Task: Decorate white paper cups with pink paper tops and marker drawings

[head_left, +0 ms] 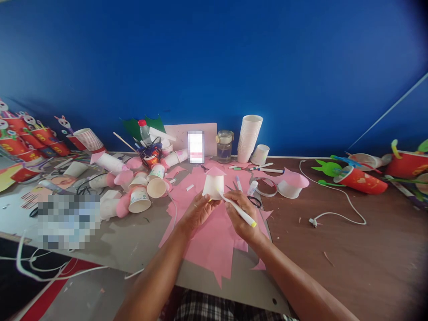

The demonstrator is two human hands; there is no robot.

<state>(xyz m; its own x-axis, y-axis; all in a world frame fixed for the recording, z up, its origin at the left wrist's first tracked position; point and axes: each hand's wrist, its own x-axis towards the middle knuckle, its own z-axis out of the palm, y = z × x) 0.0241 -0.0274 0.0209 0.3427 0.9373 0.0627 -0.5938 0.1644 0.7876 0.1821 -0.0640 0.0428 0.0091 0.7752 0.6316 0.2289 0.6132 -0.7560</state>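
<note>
In the middle of the head view my left hand [197, 211] grips a white paper cup [213, 186] near its lower edge, fingers and thumb closed on it. Pink paper [216, 171] shows at the top of that cup. My right hand [243, 215] is closed round a white marker with a yellow end [245, 216]; its tip is at the cup's side, though I cannot tell whether it touches. Below both hands lie cut sheets of pink paper [210, 256]. Scissors [230, 186] and a small white bottle [252, 187] lie just beyond my right hand.
A tall stack of paper cups [249, 138], a glass jar [224, 146] and a lit phone [195, 147] stand by the blue wall. Several cups with pink paper [139, 199] crowd the left. A white cable [344, 196] and red cups [363, 180] lie right.
</note>
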